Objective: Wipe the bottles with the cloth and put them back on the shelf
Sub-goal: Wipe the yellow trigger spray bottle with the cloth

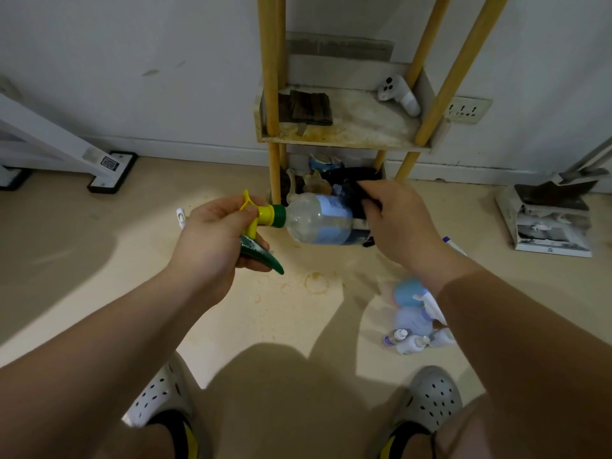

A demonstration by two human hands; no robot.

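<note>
The spray bottle (318, 220) lies level in the air between both hands, its long axis running left to right, above the floor (99, 260) and in front of the shelf (364, 127). The left hand (212, 233) has its grip closed round the yellow and green trigger head (261, 217), fingers curled about the neck. The right hand (394, 220) pinches a dark cloth (356, 197) against the base end, so the unwiped body stretches leftward from that grip, toward the neck. The bottle is clear, ribbed plastic with a glossy blue label (slippery, I would judge); the cloth looks soft and bunched. The shelf board is pale and stained, carried on round yellow posts. More bottles (414, 326) wait on the floor near the right forearm.
</note>
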